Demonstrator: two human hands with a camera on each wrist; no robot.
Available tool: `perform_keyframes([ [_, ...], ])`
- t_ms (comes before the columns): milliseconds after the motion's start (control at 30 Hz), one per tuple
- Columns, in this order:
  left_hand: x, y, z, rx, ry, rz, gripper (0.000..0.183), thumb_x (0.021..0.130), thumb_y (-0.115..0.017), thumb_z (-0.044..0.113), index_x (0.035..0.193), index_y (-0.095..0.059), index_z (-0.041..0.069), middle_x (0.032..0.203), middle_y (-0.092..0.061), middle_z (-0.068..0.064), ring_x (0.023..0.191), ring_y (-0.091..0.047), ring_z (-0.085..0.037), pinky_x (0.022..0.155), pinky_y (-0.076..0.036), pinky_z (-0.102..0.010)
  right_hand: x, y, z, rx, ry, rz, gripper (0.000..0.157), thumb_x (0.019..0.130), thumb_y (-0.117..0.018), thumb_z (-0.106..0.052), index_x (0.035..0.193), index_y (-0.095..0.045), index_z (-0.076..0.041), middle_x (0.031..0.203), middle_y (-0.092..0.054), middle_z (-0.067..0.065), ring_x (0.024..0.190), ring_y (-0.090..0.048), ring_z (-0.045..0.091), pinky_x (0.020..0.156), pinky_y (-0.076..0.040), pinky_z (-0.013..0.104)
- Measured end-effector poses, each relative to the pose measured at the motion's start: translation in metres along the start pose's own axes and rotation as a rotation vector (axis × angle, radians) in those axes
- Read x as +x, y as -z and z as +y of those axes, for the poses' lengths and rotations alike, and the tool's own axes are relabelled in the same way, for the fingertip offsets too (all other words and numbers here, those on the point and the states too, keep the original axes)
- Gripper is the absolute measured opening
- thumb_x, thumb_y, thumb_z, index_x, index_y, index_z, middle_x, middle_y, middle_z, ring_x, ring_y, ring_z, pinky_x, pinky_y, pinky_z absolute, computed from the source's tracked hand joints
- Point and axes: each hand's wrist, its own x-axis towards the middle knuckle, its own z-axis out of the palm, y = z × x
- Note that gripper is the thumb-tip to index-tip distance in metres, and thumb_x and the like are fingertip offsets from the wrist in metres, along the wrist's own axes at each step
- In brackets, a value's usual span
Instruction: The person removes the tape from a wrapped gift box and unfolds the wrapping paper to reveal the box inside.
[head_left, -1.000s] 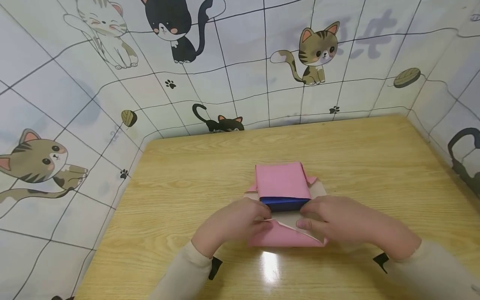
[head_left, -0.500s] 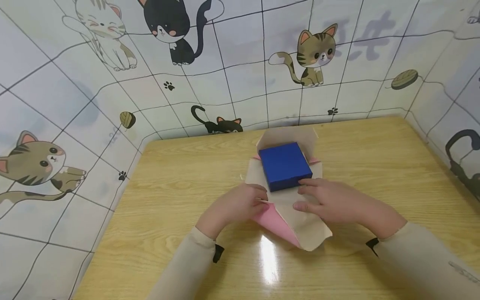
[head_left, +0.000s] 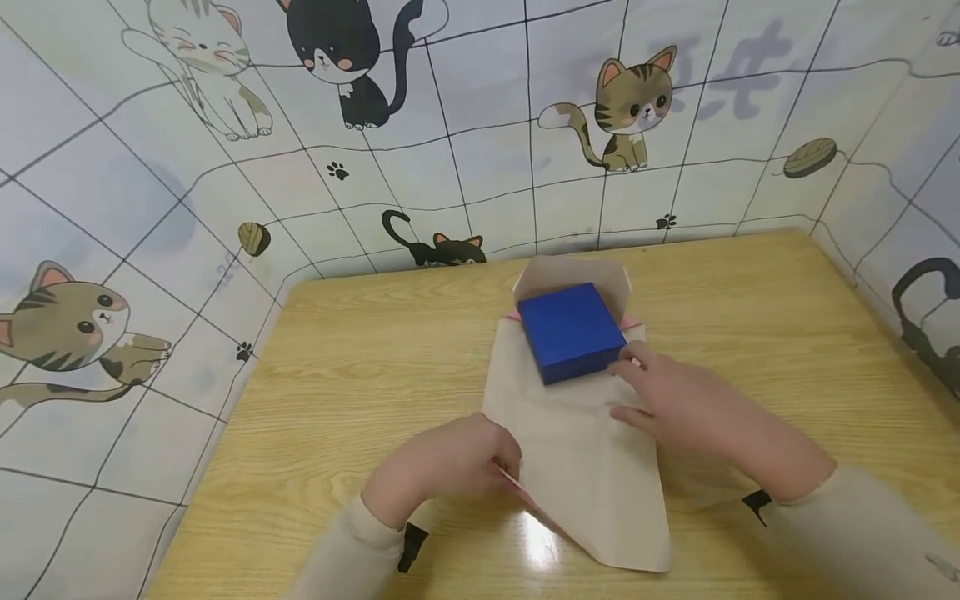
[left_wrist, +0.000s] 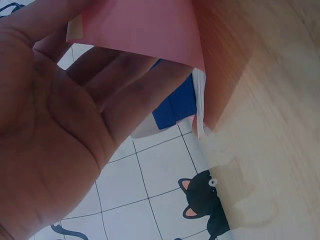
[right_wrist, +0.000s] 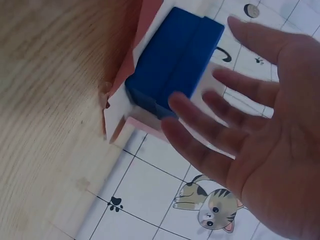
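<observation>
A blue box (head_left: 572,332) sits on a sheet of wrapping paper (head_left: 577,450), pink on one side and beige on the other. The sheet lies beige side up, and its far flap stands raised behind the box. My left hand (head_left: 453,458) pinches the paper's near left edge, where the pink side (left_wrist: 140,30) shows in the left wrist view. Beside the box's near right corner is my right hand (head_left: 686,408), fingers spread and holding nothing. In the right wrist view its fingers (right_wrist: 200,145) are extended near the box; whether they touch it I cannot tell.
The wooden table (head_left: 360,375) carries the paper and box. Behind it and at both sides stand walls covered with a cat-pattern sheet (head_left: 495,133). A bright reflection lies on the tabletop near the paper's near edge.
The pink near and far flaps have come off the box, exposing its blue top. My left hand has drawn the near flap toward me and laid it flatter. The right hand has stayed near the box.
</observation>
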Motion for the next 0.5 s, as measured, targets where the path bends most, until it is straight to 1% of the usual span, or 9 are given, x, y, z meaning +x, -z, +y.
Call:
perform_keyframes([
  [67,-0.001,-0.004,0.004,0.013,-0.023,0.007,0.013,0.093,-0.082,0.014,0.081,-0.08,0.013,0.075,-0.067,0.013,0.071,-0.051,0.006,0.07,-0.047,-0.009,0.009,-0.001,0.003,-0.035,-0.024,0.04,0.056,0.099,-0.077,-0.033,0.144,-0.06,-0.002,0.146,-0.053,0.026,0.093,-0.074,0.028,0.062,-0.06,0.038],
  [133,0.0,-0.008,0.008,0.025,-0.043,0.018,0.012,0.093,-0.082,0.014,0.081,-0.081,0.013,0.076,-0.068,0.012,0.071,-0.051,0.007,0.071,-0.047,-0.007,0.019,-0.002,0.005,-0.042,-0.043,0.046,0.064,0.099,-0.077,-0.03,0.151,-0.053,-0.002,0.155,-0.044,0.032,0.107,-0.073,0.04,0.065,-0.062,0.042],
  [167,0.001,-0.011,0.01,0.031,-0.055,0.023,0.012,0.093,-0.082,0.013,0.082,-0.081,0.013,0.076,-0.068,0.012,0.071,-0.05,0.008,0.071,-0.046,-0.006,0.023,-0.002,0.007,-0.044,-0.052,0.042,0.067,0.099,-0.077,-0.028,0.154,-0.051,-0.001,0.158,-0.041,0.034,0.118,-0.069,0.047,0.072,-0.064,0.046],
  [200,0.002,-0.014,0.013,0.035,-0.073,0.031,0.012,0.094,-0.082,0.015,0.082,-0.081,0.013,0.077,-0.068,0.011,0.071,-0.051,0.008,0.072,-0.046,-0.005,0.028,-0.002,0.008,-0.046,-0.064,0.03,0.069,0.099,-0.077,-0.027,0.157,-0.048,-0.001,0.161,-0.037,0.036,0.129,-0.063,0.053,0.081,-0.064,0.051],
  [233,0.002,-0.018,0.015,0.045,-0.091,0.039,0.012,0.094,-0.082,0.015,0.083,-0.081,0.014,0.078,-0.069,0.011,0.072,-0.051,0.008,0.072,-0.045,-0.004,0.033,-0.002,0.01,-0.039,-0.075,0.022,0.071,0.1,-0.076,-0.027,0.158,-0.045,-0.001,0.163,-0.034,0.036,0.136,-0.056,0.056,0.088,-0.063,0.056],
  [300,0.005,-0.025,0.02,0.072,-0.128,0.059,0.013,0.095,-0.082,0.02,0.084,-0.081,0.014,0.08,-0.07,0.011,0.072,-0.052,0.01,0.073,-0.044,-0.001,0.04,-0.002,0.014,-0.014,-0.091,0.008,0.075,0.099,-0.076,-0.024,0.16,-0.041,0.001,0.166,-0.029,0.037,0.14,-0.051,0.058,0.097,-0.059,0.06],
  [400,0.008,-0.036,0.027,0.107,-0.176,0.087,0.014,0.096,-0.081,0.024,0.085,-0.081,0.015,0.082,-0.07,0.01,0.072,-0.051,0.011,0.072,-0.042,0.0,0.049,-0.002,0.018,0.036,-0.104,-0.028,0.082,0.098,-0.077,-0.024,0.163,-0.034,0.003,0.17,-0.022,0.035,0.141,-0.051,0.057,0.103,-0.056,0.061],
  [467,0.009,-0.041,0.031,0.125,-0.183,0.094,0.013,0.097,-0.08,0.024,0.087,-0.082,0.017,0.085,-0.07,0.012,0.073,-0.051,0.013,0.073,-0.041,0.001,0.052,-0.002,0.017,0.076,-0.111,-0.07,0.089,0.097,-0.08,-0.027,0.165,-0.03,0.002,0.171,-0.017,0.034,0.139,-0.054,0.056,0.101,-0.057,0.059],
  [500,0.01,-0.043,0.032,0.131,-0.183,0.094,0.012,0.098,-0.079,0.025,0.088,-0.082,0.018,0.085,-0.07,0.013,0.074,-0.052,0.012,0.074,-0.042,0.001,0.053,-0.001,0.016,0.08,-0.115,-0.094,0.093,0.096,-0.081,-0.03,0.166,-0.028,0.001,0.173,-0.014,0.033,0.137,-0.056,0.054,0.098,-0.059,0.056],
])
